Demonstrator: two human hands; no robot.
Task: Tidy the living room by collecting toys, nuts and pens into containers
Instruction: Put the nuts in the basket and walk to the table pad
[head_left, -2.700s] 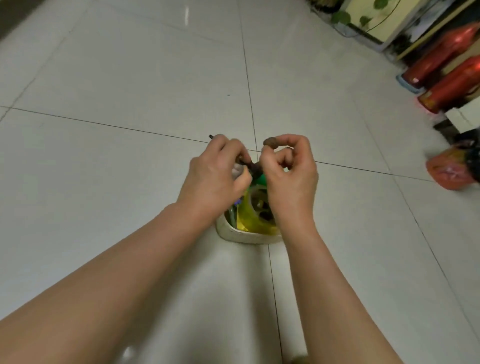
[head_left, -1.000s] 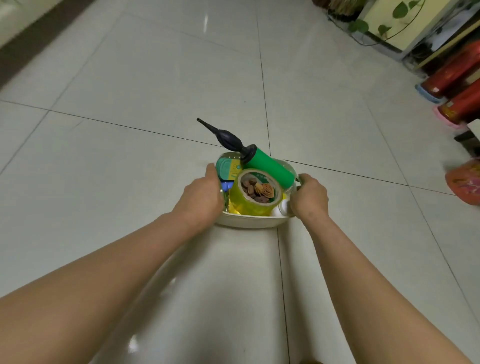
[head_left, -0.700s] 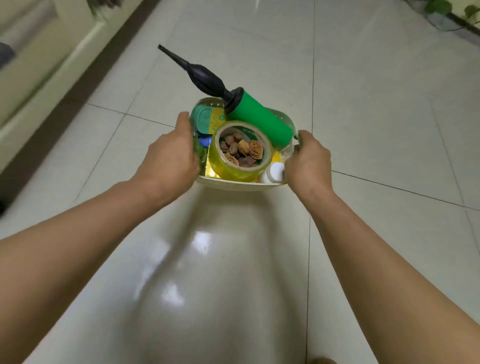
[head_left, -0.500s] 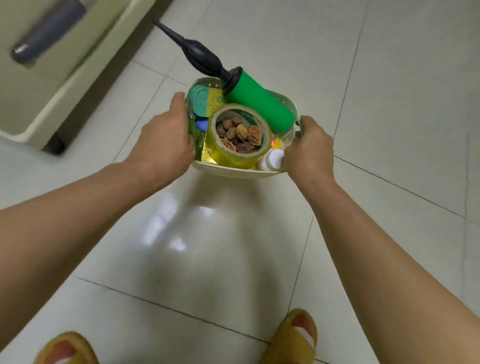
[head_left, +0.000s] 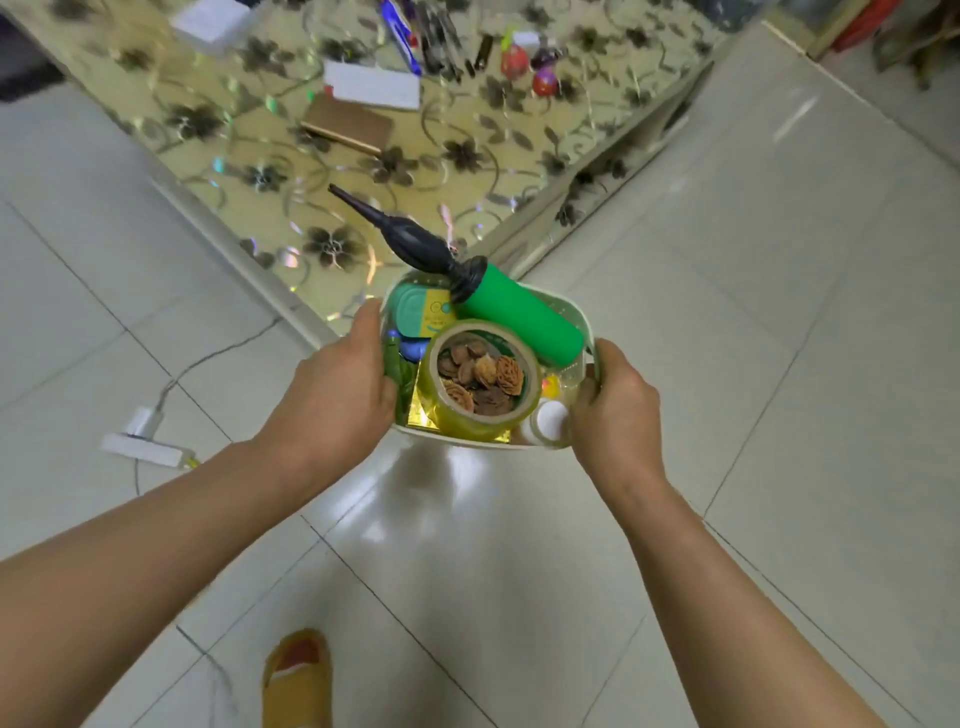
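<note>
Basket (head_left: 581, 317) was on the floor a second ago with nuts going in, now it's lifted and carried over to the floral table (head_left: 332, 171), so floor pickup looks done and the pens (head_left: 441, 41) plus small toys (head_left: 524, 65) up there are likely next. Left hand (head_left: 332, 400) clamps the basket's left rim, basket sits between both hands over the table's near corner, tape roll (head_left: 480, 382) full of nuts (head_left: 480, 376) and green pump (head_left: 514, 314) inside. Right hand (head_left: 618, 415) curls round the right rim.
</note>
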